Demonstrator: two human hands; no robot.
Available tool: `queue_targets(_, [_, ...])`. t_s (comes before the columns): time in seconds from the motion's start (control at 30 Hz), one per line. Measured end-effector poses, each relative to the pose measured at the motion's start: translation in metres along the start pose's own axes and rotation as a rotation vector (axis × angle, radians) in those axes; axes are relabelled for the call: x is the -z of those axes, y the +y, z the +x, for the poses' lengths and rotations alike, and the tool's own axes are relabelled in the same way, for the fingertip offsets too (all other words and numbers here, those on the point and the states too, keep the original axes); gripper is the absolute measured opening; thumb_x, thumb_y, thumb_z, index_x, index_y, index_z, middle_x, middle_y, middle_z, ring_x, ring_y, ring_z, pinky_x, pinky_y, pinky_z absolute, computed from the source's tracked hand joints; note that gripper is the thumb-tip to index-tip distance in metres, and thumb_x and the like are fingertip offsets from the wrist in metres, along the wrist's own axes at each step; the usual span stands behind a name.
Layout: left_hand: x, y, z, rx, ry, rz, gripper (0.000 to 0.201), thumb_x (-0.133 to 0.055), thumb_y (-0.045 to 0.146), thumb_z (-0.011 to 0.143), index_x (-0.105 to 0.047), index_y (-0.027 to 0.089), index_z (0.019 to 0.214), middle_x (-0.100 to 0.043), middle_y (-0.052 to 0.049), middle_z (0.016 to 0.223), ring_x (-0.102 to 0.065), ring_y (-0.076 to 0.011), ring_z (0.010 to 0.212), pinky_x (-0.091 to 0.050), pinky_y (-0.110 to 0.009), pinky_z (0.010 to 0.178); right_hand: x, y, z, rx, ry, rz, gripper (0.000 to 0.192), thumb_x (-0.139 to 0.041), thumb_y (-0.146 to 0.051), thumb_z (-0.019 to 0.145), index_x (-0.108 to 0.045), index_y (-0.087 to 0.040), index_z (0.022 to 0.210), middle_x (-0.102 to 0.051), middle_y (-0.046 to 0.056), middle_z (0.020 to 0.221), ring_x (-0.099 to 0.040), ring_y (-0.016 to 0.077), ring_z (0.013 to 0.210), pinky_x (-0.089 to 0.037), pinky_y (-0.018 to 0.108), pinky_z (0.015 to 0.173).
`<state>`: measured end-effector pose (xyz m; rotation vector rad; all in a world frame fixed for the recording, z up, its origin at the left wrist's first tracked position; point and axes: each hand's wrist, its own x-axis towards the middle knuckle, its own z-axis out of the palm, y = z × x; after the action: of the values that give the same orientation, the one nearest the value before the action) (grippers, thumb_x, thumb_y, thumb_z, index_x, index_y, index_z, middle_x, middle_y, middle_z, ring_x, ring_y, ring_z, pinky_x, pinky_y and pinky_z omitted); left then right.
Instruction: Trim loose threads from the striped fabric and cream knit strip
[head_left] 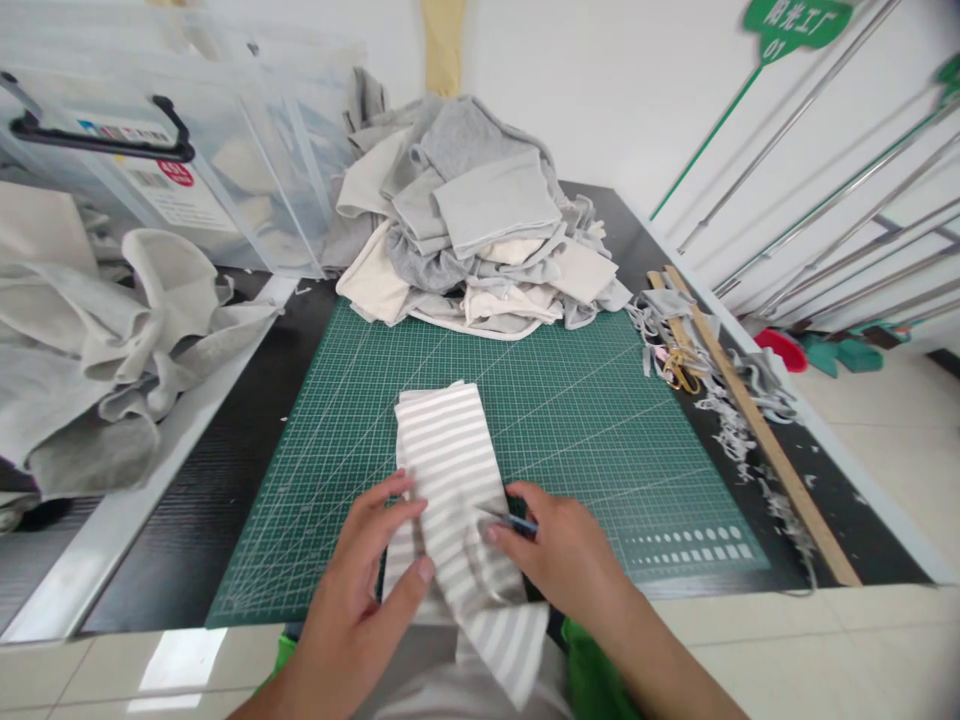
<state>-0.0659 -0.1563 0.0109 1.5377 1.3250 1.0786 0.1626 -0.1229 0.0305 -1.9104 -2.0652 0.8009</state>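
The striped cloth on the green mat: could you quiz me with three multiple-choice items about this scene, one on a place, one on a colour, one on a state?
1. Where does the heap of grey and cream fabric pieces lie?
A. at the far edge of the cutting mat
B. on the floor
C. inside the clear bin

2. What colours are the stripes of the striped cloth?
A. red and blue
B. grey and white
C. black and yellow

3. What is the right hand doing?
A. resting flat and empty
B. lifting the wooden ruler
C. holding a small tool against the cloth

Answers: 1 A, the heap sits past the mat's far side; 2 B, pale grey bands alternate with white; 3 C, a thin blue-tipped tool shows at its fingers, while the left hand pinches the cloth.
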Motion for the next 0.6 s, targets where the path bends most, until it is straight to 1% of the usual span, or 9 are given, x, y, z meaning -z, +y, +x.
queue_targets(0.1, [-0.001, 0.004, 0.01, 0.199, 0.002, -0.32, 0.034, -0.062, 0.029, 0.086, -0.056, 0.032, 0.12, -0.045, -0.004, 0.14, -0.044, -0.0238, 0.133, -0.046, -0.034, 0.104, -0.008, -0.009, 0.001, 0.052, -0.025, -0.019, 0.02, -0.061, -0.038, 0.082, -0.065, -0.021, 0.092, -0.067, 0.002, 0.068, -0.059, 0.0168, 0.062, -0.032, 0.026, 0.059])
queue_targets(0.17, [-0.002, 0.003, 0.014, 0.322, -0.002, -0.47, 0.045, -0.067, 0.029, 0.083, -0.051, 0.032, 0.125, -0.052, -0.004, 0.135, -0.051, -0.0215, 0.125, -0.049, -0.029, 0.099, -0.014, -0.018, -0.001, 0.115, -0.027, 0.075, 0.008, -0.06, -0.028, 0.082, -0.064, -0.021, 0.083, -0.064, -0.001, 0.065, -0.055, 0.0133, 0.059, -0.031, 0.025, 0.058])
queue_targets(0.2, [-0.002, 0.003, 0.014, 0.37, 0.012, -0.52, 0.051, -0.07, 0.029, 0.081, -0.049, 0.032, 0.126, -0.055, -0.003, 0.131, -0.055, -0.0203, 0.12, -0.049, -0.027, 0.097, -0.016, -0.022, -0.003, 0.153, -0.041, 0.151, 0.006, -0.06, -0.025, 0.081, -0.063, -0.021, 0.079, -0.061, -0.002, 0.063, -0.053, 0.0114, 0.058, -0.031, 0.024, 0.058])
queue_targets(0.27, [-0.001, 0.001, 0.013, 0.457, 0.05, -0.593, 0.06, -0.076, 0.027, 0.075, -0.047, 0.031, 0.127, -0.06, -0.003, 0.122, -0.061, -0.0179, 0.108, -0.051, -0.024, 0.088, -0.02, -0.029, -0.005, 0.227, -0.078, 0.318, 0.011, -0.059, -0.024, 0.081, -0.06, -0.02, 0.071, -0.056, -0.005, 0.059, -0.049, 0.0086, 0.055, -0.03, 0.022, 0.056])
queue_targets(0.33, [0.001, 0.001, 0.01, 0.551, 0.015, -0.68, 0.064, -0.08, 0.028, 0.07, -0.048, 0.029, 0.125, -0.065, -0.003, 0.11, -0.065, -0.0165, 0.09, -0.053, -0.022, 0.074, -0.022, -0.033, -0.008, 0.269, -0.119, 0.488, 0.016, -0.062, -0.025, 0.08, -0.059, -0.019, 0.066, -0.05, -0.006, 0.055, -0.044, 0.007, 0.052, -0.03, 0.02, 0.054])
queue_targets(0.4, [0.002, 0.002, 0.007, 0.646, -0.091, -0.774, 0.063, -0.082, 0.029, 0.065, -0.05, 0.025, 0.12, -0.067, -0.004, 0.097, -0.065, -0.0165, 0.075, -0.052, -0.024, 0.063, -0.024, -0.034, -0.009, 0.27, -0.191, 0.671, 0.013, -0.066, -0.028, 0.077, -0.063, -0.018, 0.069, -0.05, -0.006, 0.056, -0.042, 0.0065, 0.051, -0.031, 0.019, 0.052])
queue_targets(0.47, [0.005, 0.003, 0.007, 0.702, -0.155, -0.814, 0.056, -0.083, 0.027, 0.063, -0.053, 0.022, 0.11, -0.068, -0.003, 0.087, -0.064, -0.0167, 0.069, -0.051, -0.026, 0.061, -0.024, -0.03, -0.008, 0.252, -0.26, 0.804, 0.015, -0.07, -0.031, 0.074, -0.068, -0.017, 0.078, -0.055, -0.005, 0.061, -0.045, 0.0072, 0.053, -0.034, 0.019, 0.052])
queue_targets(0.53, [0.016, 0.001, 0.007, 0.73, -0.129, -0.794, 0.051, -0.084, 0.026, 0.063, -0.053, 0.022, 0.103, -0.068, -0.002, 0.081, -0.063, -0.0159, 0.063, -0.05, -0.026, 0.058, -0.022, -0.022, -0.007, 0.23, -0.256, 0.811, 0.023, -0.072, -0.036, 0.073, -0.07, -0.017, 0.085, -0.059, -0.003, 0.064, -0.048, 0.0088, 0.056, -0.037, 0.02, 0.054])
queue_targets(0.6, [0.04, -0.006, 0.004, 0.736, -0.001, -0.733, 0.052, -0.084, 0.025, 0.062, -0.052, 0.024, 0.103, -0.068, 0.0, 0.08, -0.063, -0.0167, 0.061, -0.05, -0.027, 0.055, -0.016, -0.01, -0.004, 0.185, -0.18, 0.725, 0.023, -0.07, -0.038, 0.075, -0.07, -0.017, 0.085, -0.061, -0.002, 0.067, -0.051, 0.0104, 0.06, -0.039, 0.022, 0.057])
